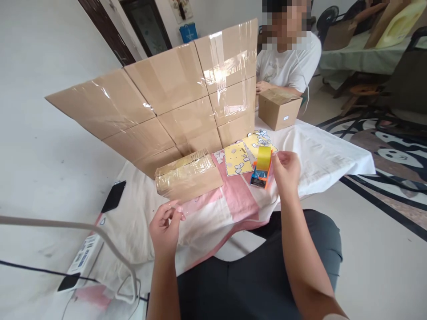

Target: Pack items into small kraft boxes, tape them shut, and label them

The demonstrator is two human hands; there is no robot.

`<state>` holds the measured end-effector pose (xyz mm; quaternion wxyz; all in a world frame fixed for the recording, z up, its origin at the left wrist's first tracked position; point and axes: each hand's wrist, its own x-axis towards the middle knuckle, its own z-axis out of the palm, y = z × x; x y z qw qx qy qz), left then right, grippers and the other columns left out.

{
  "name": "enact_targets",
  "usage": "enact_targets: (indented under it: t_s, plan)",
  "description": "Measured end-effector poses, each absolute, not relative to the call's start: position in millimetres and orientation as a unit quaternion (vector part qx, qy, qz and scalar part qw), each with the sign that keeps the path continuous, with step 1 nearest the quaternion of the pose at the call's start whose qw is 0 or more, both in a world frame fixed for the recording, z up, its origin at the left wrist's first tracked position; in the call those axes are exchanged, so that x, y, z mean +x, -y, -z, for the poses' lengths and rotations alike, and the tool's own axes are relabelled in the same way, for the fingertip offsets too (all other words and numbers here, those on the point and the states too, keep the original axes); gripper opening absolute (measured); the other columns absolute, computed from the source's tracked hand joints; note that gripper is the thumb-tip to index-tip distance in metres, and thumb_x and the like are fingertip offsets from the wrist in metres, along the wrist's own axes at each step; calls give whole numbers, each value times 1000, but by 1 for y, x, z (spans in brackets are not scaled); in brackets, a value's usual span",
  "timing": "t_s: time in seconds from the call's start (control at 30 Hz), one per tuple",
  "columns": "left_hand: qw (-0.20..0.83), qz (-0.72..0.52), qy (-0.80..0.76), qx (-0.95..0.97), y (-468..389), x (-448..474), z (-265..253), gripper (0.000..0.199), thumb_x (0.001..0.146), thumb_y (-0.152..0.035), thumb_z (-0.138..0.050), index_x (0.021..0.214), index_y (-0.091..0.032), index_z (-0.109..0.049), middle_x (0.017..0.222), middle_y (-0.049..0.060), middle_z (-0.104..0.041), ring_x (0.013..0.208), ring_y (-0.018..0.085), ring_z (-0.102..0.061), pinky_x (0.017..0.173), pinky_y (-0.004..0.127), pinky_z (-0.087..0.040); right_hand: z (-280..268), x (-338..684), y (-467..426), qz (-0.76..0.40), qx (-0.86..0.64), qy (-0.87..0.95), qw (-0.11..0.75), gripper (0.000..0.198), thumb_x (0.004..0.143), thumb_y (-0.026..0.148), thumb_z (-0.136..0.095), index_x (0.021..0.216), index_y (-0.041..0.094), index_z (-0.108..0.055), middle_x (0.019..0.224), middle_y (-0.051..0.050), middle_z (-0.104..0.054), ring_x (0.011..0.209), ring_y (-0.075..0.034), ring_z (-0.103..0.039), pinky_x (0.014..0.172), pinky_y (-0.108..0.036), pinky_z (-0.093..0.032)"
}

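Head view: the tape dispenser [262, 173] is showing to the right of the long box [190, 180], and the right hand [287, 171] is gripping its orange edge. On the near side of the long box, the left hand [166, 226] is pinching what looks like clear tape [191, 206]. I'd judge the person is measuring out a strip; the next move is probably calling for holding it taut, off the tablecloth [210, 222]. The strip is fading against the cloth, so I can't make out whether it's reaching the dispenser. Some right fingers are hiding. Behind the long box, the cardboard stack [180, 84] is partly covering another person [288, 69].
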<state>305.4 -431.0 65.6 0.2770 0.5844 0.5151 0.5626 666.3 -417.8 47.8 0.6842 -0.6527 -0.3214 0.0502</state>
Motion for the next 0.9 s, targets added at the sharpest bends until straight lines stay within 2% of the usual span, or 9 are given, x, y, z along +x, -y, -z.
enact_targets:
  t_s: [0.07, 0.17, 0.3, 0.37, 0.47, 0.5, 0.67, 0.8, 0.9]
  plan:
    - [266, -553, -509, 603, 433, 311, -65, 24, 83, -35, -74, 99, -17, -73, 60, -3, -66, 56, 14, -63, 61, 26, -52, -66, 638, 436, 30, -630, 363, 686, 29, 88, 44, -70, 103, 19, -67, 93, -5, -63, 82, -20, -59, 77, -36, -49]
    - [252, -535, -484, 645, 440, 323, -61, 21, 87, -34, -72, 101, -19, -74, 63, -2, -68, 59, 15, -66, 65, 27, -54, -90, 586, 458, -70, -520, 535, 663, 14, 92, 34, -69, 101, 24, -71, 93, -3, -62, 81, -17, -59, 73, -32, -48]
    - [257, -499, -439, 702, 450, 335, -50, 18, 91, -32, -71, 104, -21, -76, 72, 0, -73, 62, 15, -68, 67, 27, -56, -103, 538, 467, -169, -414, 656, 608, 30, 88, 28, -77, 118, 27, -72, 113, -6, -59, 108, -21, -62, 93, -37, -53]
    - [258, -494, -425, 713, 453, 338, -44, 17, 91, -32, -71, 103, -22, -77, 76, 1, -75, 62, 15, -69, 66, 27, -57, -106, 529, 467, -182, -400, 697, 566, 26, 89, 24, -76, 114, 25, -72, 119, -7, -59, 117, -23, -59, 101, -40, -51]
    - [277, -533, -430, 674, 454, 342, -35, 16, 92, -32, -69, 101, -21, -77, 80, 2, -77, 62, 14, -68, 63, 26, -56, -113, 522, 467, -166, -424, 739, 496, 9, 96, 18, -66, 100, 23, -72, 123, -7, -61, 121, -24, -54, 104, -42, -49]
    - [294, -546, -435, 653, 454, 343, -32, 16, 92, -32, -69, 101, -20, -76, 81, 2, -77, 62, 14, -68, 63, 26, -55, -116, 520, 468, -153, -436, 749, 475, 11, 98, 16, -62, 95, 22, -71, 125, -7, -61, 122, -24, -52, 105, -43, -48]
    - [422, -541, -425, 591, 453, 341, -18, 21, 89, -33, -72, 104, -19, -73, 63, -2, -70, 58, 13, -65, 62, 24, -52, -131, 504, 474, -81, -450, 781, 426, 17, 99, 14, -57, 86, 21, -66, 135, -8, -57, 130, -28, -45, 107, -46, -45]
    - [484, -506, -465, 541, 444, 320, -5, 28, 86, -38, -72, 104, -18, -70, 50, -6, -60, 47, 12, -55, 53, 22, -45, -147, 504, 469, -126, -440, 754, 471, 9, 99, 18, -60, 96, 23, -66, 126, -9, -57, 126, -26, -51, 106, -45, -45]
    - [486, -500, -480, 532, 437, 303, 3, 28, 87, -41, -69, 101, -17, -70, 49, -4, -60, 48, 12, -54, 54, 23, -44, -168, 514, 443, -165, -454, 736, 475, 9, 98, 22, -62, 90, 23, -67, 124, -9, -57, 130, -26, -52, 113, -48, -39]
